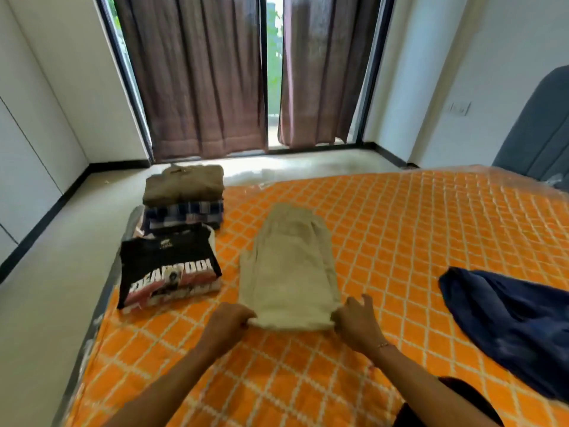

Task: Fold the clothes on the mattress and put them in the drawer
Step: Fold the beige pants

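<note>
Beige garment, folded into a long narrow strip, lies mid orange mattress, near end doubled over. Left hand and right hand each pinch a near corner. Beside it sits a folded black printed tee and a folded stack. A crumpled navy garment runs off frame right. Everything's a bit blurry, so the fabric type is hard to call.

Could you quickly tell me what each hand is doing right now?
Left hand: grips the beige garment.
Right hand: pinches the same garment.
</note>
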`<state>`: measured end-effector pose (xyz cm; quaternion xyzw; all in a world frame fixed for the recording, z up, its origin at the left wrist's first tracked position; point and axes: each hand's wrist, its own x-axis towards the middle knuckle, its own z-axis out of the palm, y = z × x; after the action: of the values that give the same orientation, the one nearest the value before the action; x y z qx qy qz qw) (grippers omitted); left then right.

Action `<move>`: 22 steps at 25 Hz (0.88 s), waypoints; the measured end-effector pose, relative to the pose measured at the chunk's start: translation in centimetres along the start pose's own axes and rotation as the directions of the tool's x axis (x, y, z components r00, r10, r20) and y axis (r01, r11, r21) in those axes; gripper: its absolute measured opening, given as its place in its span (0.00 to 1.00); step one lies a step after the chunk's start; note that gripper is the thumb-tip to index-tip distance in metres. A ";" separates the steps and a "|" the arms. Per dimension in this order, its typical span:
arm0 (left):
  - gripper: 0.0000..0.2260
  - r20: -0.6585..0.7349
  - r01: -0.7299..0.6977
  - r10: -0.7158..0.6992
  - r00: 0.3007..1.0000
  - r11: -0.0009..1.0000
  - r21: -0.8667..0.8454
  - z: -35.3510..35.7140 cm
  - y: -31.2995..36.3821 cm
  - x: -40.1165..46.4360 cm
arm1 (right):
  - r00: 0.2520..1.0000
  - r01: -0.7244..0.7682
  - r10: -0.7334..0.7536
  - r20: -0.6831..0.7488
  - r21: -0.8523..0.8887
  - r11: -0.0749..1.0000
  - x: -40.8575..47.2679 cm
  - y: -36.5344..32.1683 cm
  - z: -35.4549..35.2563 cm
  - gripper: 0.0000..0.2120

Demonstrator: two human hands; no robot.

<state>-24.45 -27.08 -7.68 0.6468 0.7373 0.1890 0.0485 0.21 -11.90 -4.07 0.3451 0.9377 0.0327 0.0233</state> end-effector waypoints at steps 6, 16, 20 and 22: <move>0.03 0.296 -0.073 0.003 0.955 0.971 0.227 5.0 2.9 -6.7 | 0.879 0.022 -0.074 0.470 0.116 0.993 -4.5 -3.3 4.5 0.09; 0.11 0.624 0.249 -0.042 0.780 0.936 -0.248 1.9 5.4 -1.9 | 0.839 -0.252 -0.087 0.537 0.526 0.813 0.1 -1.2 2.7 0.09; 0.24 0.176 0.498 -0.469 0.865 0.766 -0.406 5.5 4.4 5.5 | 0.897 -0.426 0.320 0.306 0.793 0.436 6.4 0.7 3.9 0.21; 0.24 0.216 0.668 -0.640 0.738 0.643 -0.376 7.0 4.3 8.0 | 0.895 -0.434 0.292 0.337 0.806 0.402 8.3 0.5 4.6 0.18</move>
<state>-19.48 -17.43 -11.32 0.3150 0.8581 0.2955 0.2778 -5.46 -5.89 -8.83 0.5061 0.7220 -0.4623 -0.0942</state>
